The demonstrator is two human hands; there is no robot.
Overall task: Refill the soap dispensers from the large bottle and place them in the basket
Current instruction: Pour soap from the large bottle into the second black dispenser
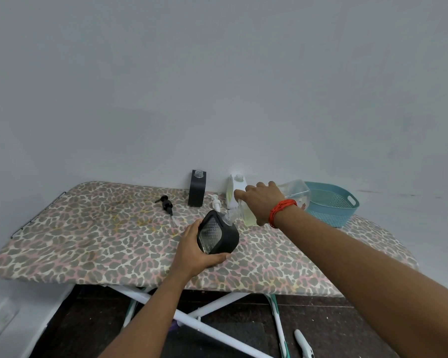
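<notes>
Nothing legible shows: the white dispenser point(237, 188) has a pale yellow-green panel on its front, too blurred to read.

The tilted dispenser point(217, 233) sits near the middle of the board point(88, 228). It is a rounded square block in a matte black casing, with a window showing clear glass cut in a diamond pattern. Its open glass neck points to 1 o'clock. The left hand point(194, 251) grips it, thumb along the near-left edge and fingers curled beneath. I cannot tell whether its base touches the board.

The right hand point(261, 200) wraps round the bottle point(295, 192), a squarish clear plastic one tipped over, base end up at 2 o'clock. Pale yellow-green liquid has pooled toward its ribbed neck, which meets the tilted dispenser's mouth. A red thread band point(282, 210) circles that wrist.

From the tilted dispenser:
- The upright black dispenser point(197, 189) stands at 11 o'clock by the wall, with a bare glass neck.
- The white dispenser stands at 1 o'clock, also uncapped.
- A white pump point(216, 202) lies at 12 o'clock.
- A black pump point(166, 203) lies on its side at 10 o'clock.
- The basket point(331, 215) sits at 2 o'clock, teal plastic with perforated walls and cut-out handles.

The board wears a leopard-print cloth in grey, pink and cream.
</notes>
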